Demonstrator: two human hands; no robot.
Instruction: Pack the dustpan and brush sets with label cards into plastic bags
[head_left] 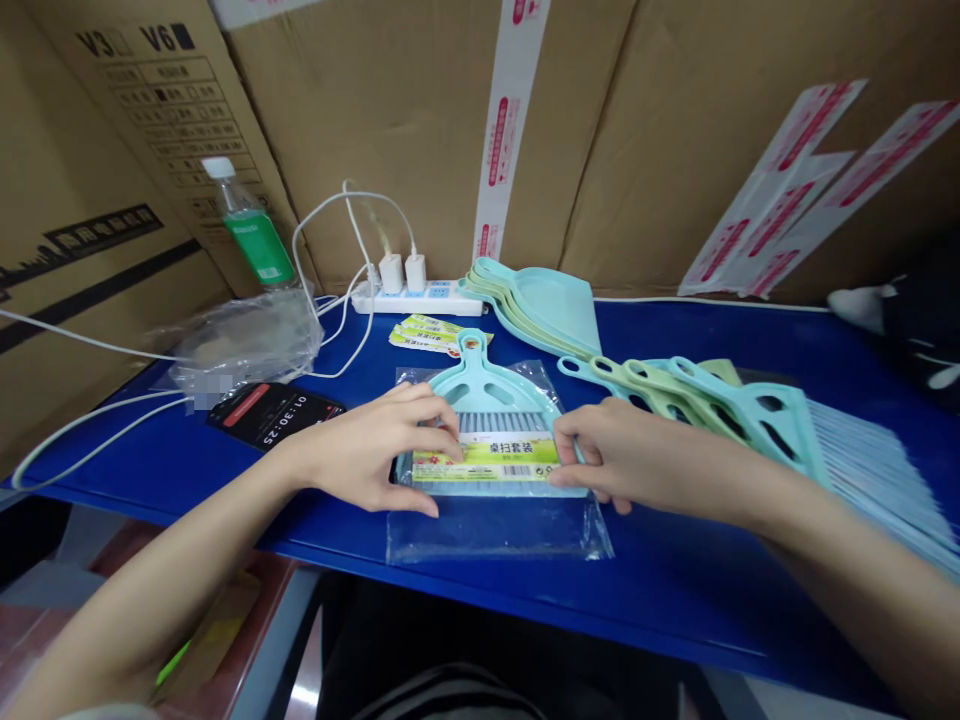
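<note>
A light blue dustpan [480,385] with a small brush and a yellow-green label card [499,458] lies inside a clear plastic bag [495,530] on the blue table [675,580]. My left hand [375,450] grips the left edge of the set, fingers curled over the label's left end. My right hand [615,455] pinches the right end of the label and the bag edge.
Stacked dustpans [536,300] and a row of blue and green brushes [720,400] lie right of the set. A power strip [416,295] with chargers, spare label cards [427,335], a phone timer [274,412], crumpled plastic bags [240,340] and a bottle [251,225] sit left. Cardboard boxes stand behind.
</note>
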